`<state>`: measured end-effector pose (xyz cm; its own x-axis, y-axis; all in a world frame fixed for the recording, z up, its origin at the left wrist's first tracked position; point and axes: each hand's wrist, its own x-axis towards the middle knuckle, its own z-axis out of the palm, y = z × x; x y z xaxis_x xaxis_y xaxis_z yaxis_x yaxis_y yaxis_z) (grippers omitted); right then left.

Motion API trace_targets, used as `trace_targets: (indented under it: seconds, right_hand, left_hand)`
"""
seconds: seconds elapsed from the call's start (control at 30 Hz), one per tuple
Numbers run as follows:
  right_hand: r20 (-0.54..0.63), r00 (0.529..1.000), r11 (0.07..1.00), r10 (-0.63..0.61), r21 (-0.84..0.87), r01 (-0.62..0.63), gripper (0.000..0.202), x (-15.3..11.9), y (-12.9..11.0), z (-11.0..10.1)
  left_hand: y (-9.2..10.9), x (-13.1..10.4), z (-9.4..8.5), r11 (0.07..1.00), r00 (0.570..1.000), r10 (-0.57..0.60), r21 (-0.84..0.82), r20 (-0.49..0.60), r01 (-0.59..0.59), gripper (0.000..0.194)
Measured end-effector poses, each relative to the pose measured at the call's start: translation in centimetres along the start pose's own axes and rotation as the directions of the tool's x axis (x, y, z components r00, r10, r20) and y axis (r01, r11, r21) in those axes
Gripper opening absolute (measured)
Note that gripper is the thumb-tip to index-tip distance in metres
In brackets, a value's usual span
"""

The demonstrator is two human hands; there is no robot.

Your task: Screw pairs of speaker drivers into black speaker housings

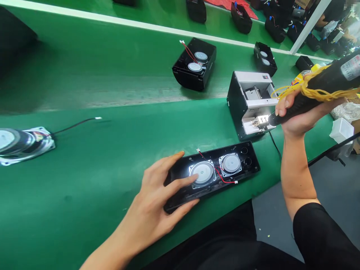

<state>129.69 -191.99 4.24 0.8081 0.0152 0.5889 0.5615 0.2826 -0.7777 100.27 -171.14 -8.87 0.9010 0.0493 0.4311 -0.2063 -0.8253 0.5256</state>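
On the bench (109,150): housing (213,186), likely stiff, best held by its edges; left hand (153,198), fingers wide across it; right hand (302,120), fingers round driver (329,80)

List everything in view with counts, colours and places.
Tray: one, black, front centre
Tray speakers: two, grey, in the tray
Wires: several, red or black, on speakers
Machine: one, silver and black, beyond the tray
Power tool: one, black, right
Cord: one bundle, yellow, around the power tool
Speaker boxes: two, black, top centre and beyond the machine
Farther boxes: several, black, along the top
Loose speaker: one, silver, left edge
Dark object: one, black, upper left
Sheet: one, red, top right
Tub: one, whitish, right
Bench: one, green, throughout
Co-worker: at least one, dark clothing, top right
Left hand: one, bare, on the tray
Right hand: one, bare, around the power tool
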Motion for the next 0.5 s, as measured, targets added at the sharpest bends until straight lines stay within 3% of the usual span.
trace_targets:
  seconds: [0.2, 0.43, 0.5]
  right_hand:
    - [0.019, 0.999, 0.998, -0.042, 0.041, 0.041, 0.091, -0.4, 0.2, -0.6]
    - [0.070, 0.994, 0.995, -0.079, 0.064, 0.075, 0.082, -1.2, -3.0, -1.7]
    - [0.024, 0.998, 0.980, 0.050, 0.194, -0.054, 0.086, -1.4, -4.2, -2.1]
  left_hand:
    - [0.4, 0.2, -0.4, 1.000, 0.999, 0.009, 0.004, 0.035, -0.009, 0.035]
    - [1.3, -0.5, -0.4, 0.999, 1.000, 0.006, 0.033, 0.019, -0.007, 0.052]
    - [1.5, -0.5, -0.5, 1.000, 1.000, 0.004, 0.016, 0.028, -0.004, 0.053]
